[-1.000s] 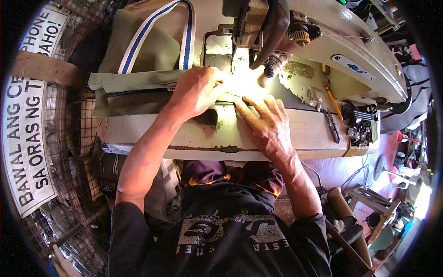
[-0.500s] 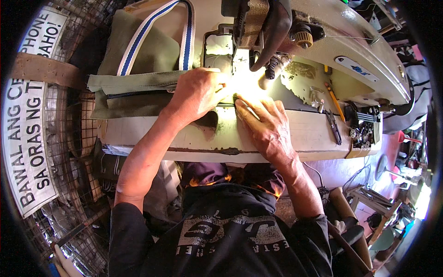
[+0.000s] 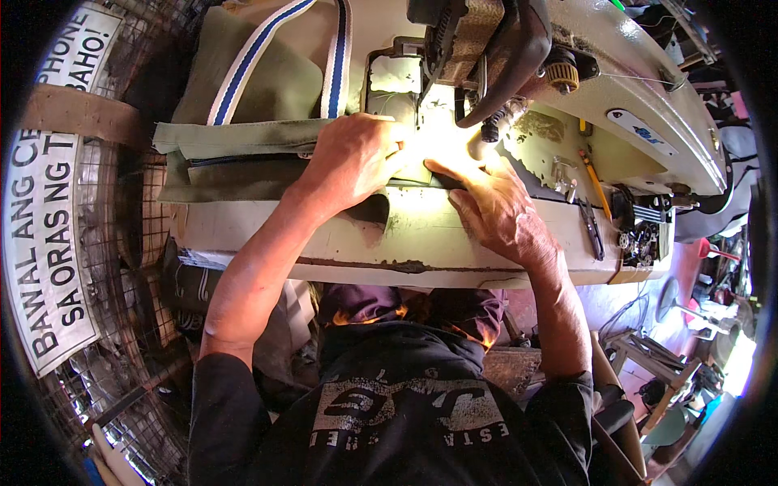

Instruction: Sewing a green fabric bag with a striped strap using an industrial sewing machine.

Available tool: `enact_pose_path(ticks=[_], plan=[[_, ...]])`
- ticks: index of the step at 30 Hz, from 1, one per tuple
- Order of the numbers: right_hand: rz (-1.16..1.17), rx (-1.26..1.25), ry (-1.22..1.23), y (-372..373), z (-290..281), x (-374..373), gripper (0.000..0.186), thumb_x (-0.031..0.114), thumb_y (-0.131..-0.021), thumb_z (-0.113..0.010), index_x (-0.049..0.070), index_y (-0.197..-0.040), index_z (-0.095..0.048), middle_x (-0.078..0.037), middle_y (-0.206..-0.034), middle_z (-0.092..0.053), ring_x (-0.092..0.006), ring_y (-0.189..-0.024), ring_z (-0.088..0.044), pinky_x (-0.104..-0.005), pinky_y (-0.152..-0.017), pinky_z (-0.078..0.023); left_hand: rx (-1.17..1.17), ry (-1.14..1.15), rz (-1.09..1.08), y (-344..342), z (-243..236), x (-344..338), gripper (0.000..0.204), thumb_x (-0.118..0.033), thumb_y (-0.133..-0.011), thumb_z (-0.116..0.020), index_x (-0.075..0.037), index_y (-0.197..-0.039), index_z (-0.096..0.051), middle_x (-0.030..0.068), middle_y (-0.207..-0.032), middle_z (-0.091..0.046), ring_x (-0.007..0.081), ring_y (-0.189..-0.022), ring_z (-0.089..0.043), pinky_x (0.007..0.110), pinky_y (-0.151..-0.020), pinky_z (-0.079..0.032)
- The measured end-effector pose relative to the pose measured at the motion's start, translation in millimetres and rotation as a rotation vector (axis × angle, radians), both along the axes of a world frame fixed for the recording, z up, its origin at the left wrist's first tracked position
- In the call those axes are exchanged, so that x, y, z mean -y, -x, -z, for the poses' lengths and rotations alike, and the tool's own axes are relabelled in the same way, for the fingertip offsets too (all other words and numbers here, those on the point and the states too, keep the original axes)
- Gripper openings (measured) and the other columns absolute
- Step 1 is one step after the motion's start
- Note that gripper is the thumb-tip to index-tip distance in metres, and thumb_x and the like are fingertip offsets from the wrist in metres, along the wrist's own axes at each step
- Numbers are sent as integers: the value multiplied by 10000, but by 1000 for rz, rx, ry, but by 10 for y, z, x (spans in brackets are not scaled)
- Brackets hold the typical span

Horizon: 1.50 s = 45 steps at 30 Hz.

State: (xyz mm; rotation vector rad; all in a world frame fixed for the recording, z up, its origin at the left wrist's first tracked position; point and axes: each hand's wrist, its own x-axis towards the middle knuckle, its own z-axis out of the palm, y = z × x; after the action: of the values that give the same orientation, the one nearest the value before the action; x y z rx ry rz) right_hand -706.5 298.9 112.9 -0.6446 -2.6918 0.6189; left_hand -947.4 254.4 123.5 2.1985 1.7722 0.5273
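Note:
An olive green fabric bag (image 3: 251,91) with a blue-and-white striped strap handle (image 3: 267,44) lies on the bed of a sewing machine (image 3: 466,49). My left hand (image 3: 348,162) is closed on the bag's edge, its fingers curled beside the needle area. My right hand (image 3: 506,211) rests on the other side, with fingers stretched toward the needle and partly spread. Bright lamp glare hides the fingertips and the stitching spot. A dark zipper (image 3: 235,161) runs along the bag's near side.
Right of my right hand lie dark-handled snips (image 3: 592,229) and an orange cutter (image 3: 596,181). A bobbin winder (image 3: 644,212) stands at the machine's right end. Wire mesh with white signs (image 3: 49,251) rises at the left. The table's front edge (image 3: 397,274) is chipped.
The right hand has shifted to the right, with its fingers more spread. My left hand has hardly moved. The machine and table appear slightly further right in the view.

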Motion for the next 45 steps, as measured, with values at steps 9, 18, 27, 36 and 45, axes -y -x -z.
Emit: enact_pose_path(ticks=[9, 18, 27, 36, 45], plan=[[-49, 24, -50, 40, -59, 6, 389, 214, -914, -615, 128, -1292, -583, -110, -1237, -624, -297, -1110, -558, -426, -941, -429, 46, 30, -24, 6, 33, 8, 228, -281, -878, -650, -59, -901, -698, 131, -801, -665, 326, -719, -637, 413, -684, -510], [-36, 104, -262, 118, -95, 133, 493, 313, -827, -696, 140, -1280, -610, 20, -1337, -597, -183, -1123, -563, -364, -912, -417, 173, -208, -124, 98, -211, 48, 146, -114, -816, -703, -85, -949, -651, 91, -974, -566, 281, -960, -593, 412, -812, -510], [-17, 86, -260, 120, -84, 169, 541, 333, -835, -695, 119, -1317, -574, -15, -1349, -576, -238, -1180, -508, -400, -951, -402, -45, -236, 326, 65, -85, 249, 282, -166, -838, -683, -14, -1074, -660, 90, -1145, -649, 249, -1059, -583, 405, -957, -452], [13, 101, -195, 117, -71, 184, 533, 324, -829, -715, 147, -1314, -580, -10, -1365, -555, -263, -1223, -467, -417, -977, -368, -110, -355, 353, 99, 77, 316, 327, -143, -858, -570, -13, -1143, -662, 106, -1227, -635, 256, -1189, -561, 393, -1028, -436], [62, -183, -72, 27, 28, 125, 431, 235, -839, -714, 86, -1235, -629, -110, -1160, -612, -304, -1046, -554, -426, -912, -419, 15, -237, 302, 77, 55, 323, 346, -109, -857, -558, -5, -1174, -647, 112, -1245, -624, 269, -1186, -559, 378, -1034, -440]])
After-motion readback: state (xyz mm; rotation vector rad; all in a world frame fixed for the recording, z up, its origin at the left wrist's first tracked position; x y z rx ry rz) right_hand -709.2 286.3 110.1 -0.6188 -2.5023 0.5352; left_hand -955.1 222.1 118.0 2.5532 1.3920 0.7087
